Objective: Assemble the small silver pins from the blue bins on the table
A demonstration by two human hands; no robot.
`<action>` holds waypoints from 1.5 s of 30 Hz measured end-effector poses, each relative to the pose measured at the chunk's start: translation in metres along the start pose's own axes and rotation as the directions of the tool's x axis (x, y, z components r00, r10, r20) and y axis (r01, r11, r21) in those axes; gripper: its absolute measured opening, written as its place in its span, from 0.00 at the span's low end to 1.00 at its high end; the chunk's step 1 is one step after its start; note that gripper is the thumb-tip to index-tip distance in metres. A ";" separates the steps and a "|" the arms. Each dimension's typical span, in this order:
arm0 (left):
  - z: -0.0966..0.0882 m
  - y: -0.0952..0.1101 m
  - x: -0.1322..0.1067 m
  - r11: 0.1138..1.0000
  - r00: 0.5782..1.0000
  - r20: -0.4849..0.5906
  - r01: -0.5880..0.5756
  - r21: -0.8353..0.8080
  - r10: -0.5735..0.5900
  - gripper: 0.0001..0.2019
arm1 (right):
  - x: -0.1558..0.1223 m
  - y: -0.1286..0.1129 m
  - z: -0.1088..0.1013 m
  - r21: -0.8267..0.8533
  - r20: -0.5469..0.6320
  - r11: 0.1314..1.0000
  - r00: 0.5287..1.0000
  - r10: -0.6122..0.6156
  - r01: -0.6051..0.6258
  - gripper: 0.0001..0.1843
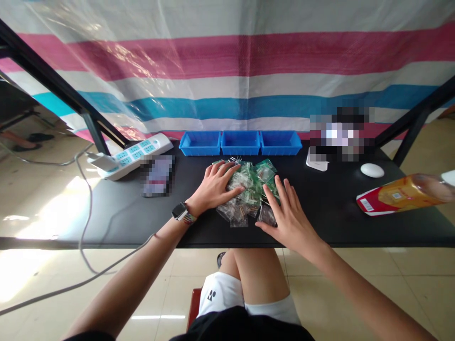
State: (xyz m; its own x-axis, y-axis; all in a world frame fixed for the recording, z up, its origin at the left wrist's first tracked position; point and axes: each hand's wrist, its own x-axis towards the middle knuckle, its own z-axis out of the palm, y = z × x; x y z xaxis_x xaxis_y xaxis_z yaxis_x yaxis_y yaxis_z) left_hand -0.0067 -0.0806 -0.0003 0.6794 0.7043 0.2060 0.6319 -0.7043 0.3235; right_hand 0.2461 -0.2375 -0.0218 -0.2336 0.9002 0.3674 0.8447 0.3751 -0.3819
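A heap of small clear and green plastic bags lies on the black table, with small metal pins or parts showing inside several of them. Across the heap's left side rests my left hand, fingers spread and palm down. My right hand is at the right side of the heap, fingers apart, the tips touching or just over the bags. Neither hand grips anything. Directly behind the heap, three blue bins stand side by side in a row.
At the back left lies a white power strip with a plug and grey cable; a blurred phone-like object is beside it. To the right are a white case, a white oval object and a bottle. A striped sheet hangs behind.
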 end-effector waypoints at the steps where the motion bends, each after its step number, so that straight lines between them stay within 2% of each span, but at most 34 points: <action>1: 0.001 0.003 0.000 1.000 1.000 -0.017 -0.006 0.002 0.006 0.38 | 0.005 0.008 0.000 -0.001 0.011 1.000 1.000 -0.012 0.012 0.62; 6: 0.003 0.012 -0.003 0.999 0.996 -0.078 0.043 -0.024 -0.044 0.41 | 0.031 0.048 -0.008 0.077 0.136 0.991 0.984 -0.118 0.109 0.59; 10: -0.003 0.010 0.001 0.997 0.994 -0.099 0.049 -0.053 -0.054 0.39 | 0.043 0.064 -0.010 0.080 0.137 0.988 0.981 -0.139 0.129 0.59; 15: -0.008 0.000 0.021 0.999 1.000 0.021 -0.009 -0.046 0.010 0.36 | 0.054 0.064 0.005 0.064 0.066 0.997 0.997 -0.039 0.034 0.52; 19: -0.003 -0.005 0.033 0.997 0.995 0.073 -0.058 -0.053 0.062 0.36 | 0.066 0.059 0.018 0.085 0.084 0.996 0.996 0.021 -0.028 0.49; 24: 0.004 -0.006 0.031 0.994 0.995 0.025 -0.098 -0.047 0.099 0.33 | 0.083 0.062 0.019 0.115 0.144 0.991 0.986 -0.083 0.067 0.43; 31: 0.004 0.003 0.018 0.996 1.000 -0.024 -0.021 -0.086 0.019 0.29 | 0.099 0.074 0.016 0.206 0.138 0.958 0.963 -0.230 0.200 0.36; 36: 0.008 0.013 0.014 0.980 0.982 -0.099 0.146 -0.138 -0.161 0.22 | 0.109 0.079 0.017 0.266 0.105 0.932 0.954 -0.280 0.244 0.30; 39: 0.004 0.017 0.016 0.962 0.964 -0.156 0.183 -0.202 -0.216 0.19 | 0.110 0.080 0.017 0.266 0.039 0.929 0.960 -0.278 0.258 0.26; 42: -0.006 0.023 0.022 0.957 0.948 -0.257 0.119 -0.265 -0.189 0.16 | 0.109 0.081 0.016 0.267 -0.038 0.922 0.959 -0.281 0.281 0.22; 45: -0.019 0.035 0.034 0.946 0.900 -0.423 -0.046 -0.321 -0.100 0.13 | 0.108 0.082 0.016 0.242 -0.078 0.925 0.956 -0.282 0.293 0.21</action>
State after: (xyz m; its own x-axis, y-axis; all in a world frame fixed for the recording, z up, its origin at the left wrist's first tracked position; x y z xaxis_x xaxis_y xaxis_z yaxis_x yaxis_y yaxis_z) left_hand 0.0314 -0.0800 0.0360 0.3909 0.7423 0.5442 0.4463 -0.6700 0.5933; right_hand 0.2825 -0.1055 -0.0270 -0.4243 0.7378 0.5249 0.5962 0.6640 -0.4513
